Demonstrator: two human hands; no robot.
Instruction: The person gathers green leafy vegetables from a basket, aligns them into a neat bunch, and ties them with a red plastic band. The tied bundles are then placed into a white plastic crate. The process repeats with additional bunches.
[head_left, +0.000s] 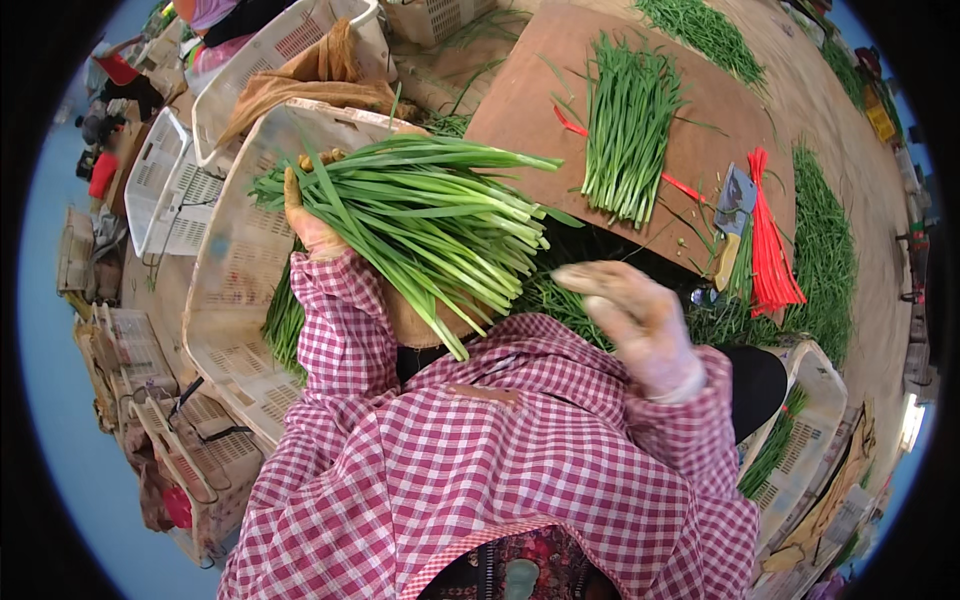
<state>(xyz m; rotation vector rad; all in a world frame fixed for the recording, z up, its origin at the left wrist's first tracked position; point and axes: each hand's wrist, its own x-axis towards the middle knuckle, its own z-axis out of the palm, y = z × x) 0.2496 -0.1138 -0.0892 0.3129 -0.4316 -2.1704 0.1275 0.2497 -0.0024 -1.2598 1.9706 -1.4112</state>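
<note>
My left hand (311, 217), in a stained glove, holds a loose bunch of green garlic chives (435, 217), pale stem ends pointing right. Right of those ends is my right hand (637, 322), gloved, slightly blurred, with nothing in it; its fingers lie close together. Beyond, a second bundle of chives (630, 135) lies on a brown board (517, 97), across a red tie strip (682, 186). At the board's right side lie a cleaver (733, 210) with a yellowish handle and a sheaf of red strips (769, 240).
A large whitish plastic crate (225, 277) with more chives stands at my left, another crate (810, 427) at my right. Loose chives (821, 247) are heaped beyond the board's right edge. A brown mesh cloth (315, 82) hangs over a crate. People are at the upper left.
</note>
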